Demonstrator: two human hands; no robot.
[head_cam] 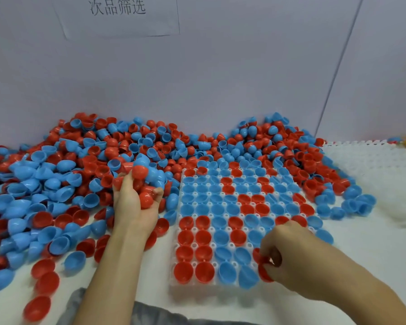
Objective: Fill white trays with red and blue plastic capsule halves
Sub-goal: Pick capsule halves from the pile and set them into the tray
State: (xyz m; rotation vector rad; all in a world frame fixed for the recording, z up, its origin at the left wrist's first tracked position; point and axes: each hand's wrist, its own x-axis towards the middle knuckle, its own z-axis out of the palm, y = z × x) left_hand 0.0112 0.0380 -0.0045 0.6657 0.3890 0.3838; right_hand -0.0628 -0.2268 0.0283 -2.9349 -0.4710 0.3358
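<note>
The left hand (136,202) is cupping a heap of red and blue capsule halves (144,184), fingers curled up around them, at nine o'clock of the white tray (239,221). The right hand (288,252) is pinching a red half (264,269) at the tray's five o'clock corner. The loose pile (80,165) is lying from nine round to one o'clock.
</note>
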